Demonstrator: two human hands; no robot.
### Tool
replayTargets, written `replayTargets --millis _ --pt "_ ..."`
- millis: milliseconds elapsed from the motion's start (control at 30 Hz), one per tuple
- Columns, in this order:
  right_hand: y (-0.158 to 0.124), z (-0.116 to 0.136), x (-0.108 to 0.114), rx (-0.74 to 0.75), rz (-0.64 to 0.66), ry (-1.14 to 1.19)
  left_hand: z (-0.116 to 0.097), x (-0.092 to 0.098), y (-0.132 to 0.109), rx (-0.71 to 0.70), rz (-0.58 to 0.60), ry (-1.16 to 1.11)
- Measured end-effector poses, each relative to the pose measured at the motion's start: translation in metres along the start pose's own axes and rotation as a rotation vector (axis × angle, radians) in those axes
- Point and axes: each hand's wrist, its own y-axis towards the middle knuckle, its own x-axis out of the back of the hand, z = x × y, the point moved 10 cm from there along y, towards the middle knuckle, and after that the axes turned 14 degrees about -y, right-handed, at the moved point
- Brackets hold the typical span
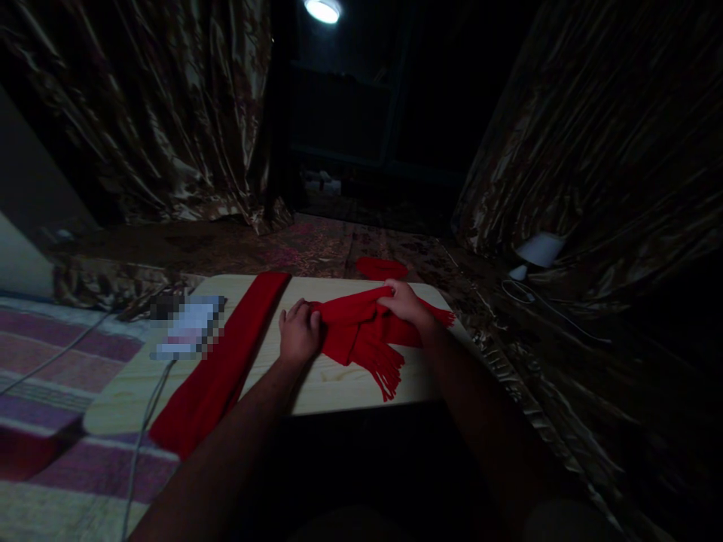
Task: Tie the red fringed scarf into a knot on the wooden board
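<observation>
A red fringed scarf (344,331) lies partly folded on the light wooden table (321,391), its tassels toward me and more fringe at the right. My left hand (299,331) is at the scarf's left end, fingers curled on its edge. With fingers and thumb pinched together, my right hand (402,301) grips the scarf's upper edge near the far side. Left of my left hand, a long folded red cloth (226,361) stretches across the table and hangs over its near edge.
A blurred-out device (192,325) with a cable rests at the table's left. Beyond the far edge is a red round item (382,267). A small white lamp (539,250) stands at the right, and patterned curtains (226,113) hang behind. Striped fabric (62,361) spreads at the left.
</observation>
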Motion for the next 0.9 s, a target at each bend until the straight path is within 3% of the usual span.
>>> replayTargets --millis 200,333,500,567,767,900 --pt "0.01 0.023 0.003 0.076 0.071 0.026 0.034 0.021 0.0 0.234 -0.152 -0.237" --pt "0.007 0.034 0.004 0.14 0.2 -0.195 0.046 0.028 0.0 0.253 -0.248 -0.371" --pt "-0.001 0.026 -0.005 0.139 0.372 -0.515 0.049 0.031 0.0 0.252 -0.286 -0.401" --pt "0.003 0.026 0.0 0.149 0.309 -0.582 0.051 0.032 0.0 0.264 -0.287 -0.389" --pt "0.018 0.027 0.051 0.065 -0.2 -0.556 0.054 0.032 0.0 0.267 -0.278 -0.403" --pt "0.014 0.02 0.077 -0.027 -0.398 -0.57 0.052 0.031 -0.002 0.262 -0.27 -0.415"
